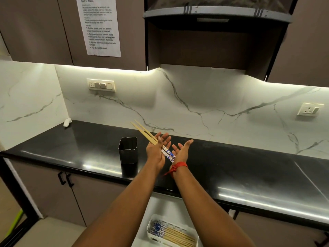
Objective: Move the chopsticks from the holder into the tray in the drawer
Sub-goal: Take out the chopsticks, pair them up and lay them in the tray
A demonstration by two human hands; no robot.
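A few bamboo chopsticks [142, 130] with blue-and-white patterned ends lie between my two palms above the black counter, tips pointing up and to the left. My left hand [156, 148] presses them from the left with fingers stretched out. My right hand [181, 150], with a red thread at its wrist, faces it from the right, fingers spread. The black holder [128, 150] stands on the counter just left of my hands and looks empty. Below, the open drawer holds a white tray [152, 221] with several chopsticks [178, 235] lying in it.
The black counter [249, 175] runs left to right under a marble backsplash. A small white object [67, 122] sits at the counter's back left corner. Cabinet doors with black handles [65, 179] are below left. A range hood [217, 15] hangs overhead.
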